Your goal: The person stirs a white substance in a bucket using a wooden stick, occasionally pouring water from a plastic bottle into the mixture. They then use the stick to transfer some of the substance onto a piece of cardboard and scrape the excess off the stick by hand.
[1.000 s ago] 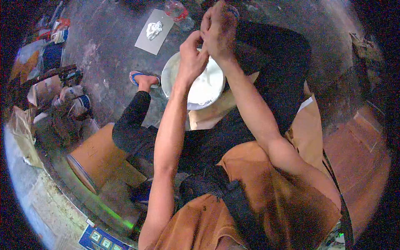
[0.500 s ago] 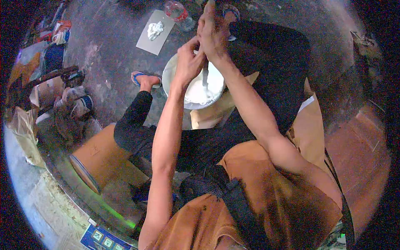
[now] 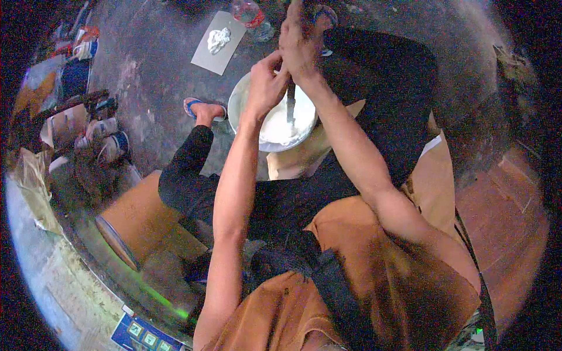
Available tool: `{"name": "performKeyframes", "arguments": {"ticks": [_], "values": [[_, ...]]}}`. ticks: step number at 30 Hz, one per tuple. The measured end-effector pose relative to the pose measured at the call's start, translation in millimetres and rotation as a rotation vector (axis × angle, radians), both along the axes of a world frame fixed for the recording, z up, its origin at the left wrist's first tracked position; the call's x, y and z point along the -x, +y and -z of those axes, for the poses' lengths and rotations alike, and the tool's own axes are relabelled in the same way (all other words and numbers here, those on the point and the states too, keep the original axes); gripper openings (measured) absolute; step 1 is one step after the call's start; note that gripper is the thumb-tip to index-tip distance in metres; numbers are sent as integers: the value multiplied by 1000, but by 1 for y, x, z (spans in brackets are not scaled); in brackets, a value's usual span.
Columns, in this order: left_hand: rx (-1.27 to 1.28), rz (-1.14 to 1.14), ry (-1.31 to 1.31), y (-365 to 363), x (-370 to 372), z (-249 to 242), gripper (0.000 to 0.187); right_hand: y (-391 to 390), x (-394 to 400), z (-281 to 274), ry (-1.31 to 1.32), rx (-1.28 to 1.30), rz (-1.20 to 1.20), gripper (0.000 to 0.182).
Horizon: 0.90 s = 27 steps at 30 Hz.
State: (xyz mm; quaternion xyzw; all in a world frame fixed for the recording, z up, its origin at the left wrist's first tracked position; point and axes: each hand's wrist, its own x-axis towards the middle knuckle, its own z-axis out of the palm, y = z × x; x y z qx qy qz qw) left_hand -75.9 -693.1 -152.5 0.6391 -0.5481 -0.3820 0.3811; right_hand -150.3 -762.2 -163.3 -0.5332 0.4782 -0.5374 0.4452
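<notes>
Bowl point(image 3: 246, 93) holds white paste; both hands' fingers point(image 3: 293, 50) grip the upright stirrer point(image 3: 290, 108).

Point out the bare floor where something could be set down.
Free: grey floor between the grey card and the sandalled foot. Crowded: the clutter at left, and the bowl beneath the left hand and right hand.
</notes>
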Motion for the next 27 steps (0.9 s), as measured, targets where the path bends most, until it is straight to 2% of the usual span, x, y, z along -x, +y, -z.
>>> {"name": "performKeyframes", "arguments": {"ticks": [5,8,10,11,13,17,23,26,27], "values": [[116,-12,6,-5,4,-3,27,1,13,-23,31,-97,-98,32],[-8,-19,-18,-2,1,20,29,-1,7,-7,145,-169,-79,36],[-23,-25,3,-2,1,15,29,-1,4,-7,202,-156,-120,39],[-18,-34,16,-3,0,13,29,-6,1,0,84,-33,-227,47],[65,-5,-23,-5,-3,5,27,-5,4,-15,65,-104,-126,46],[106,-20,24,-8,2,-15,26,-6,12,-27,38,-159,-143,44],[-86,-38,-11,-5,-7,22,28,-9,-8,11,-11,-193,-2,42],[13,-21,44,-7,-10,4,29,-8,0,-29,-33,-154,-50,37],[6,-26,3,-7,-6,-24,30,-8,2,-36,-23,-162,-83,37]]}}
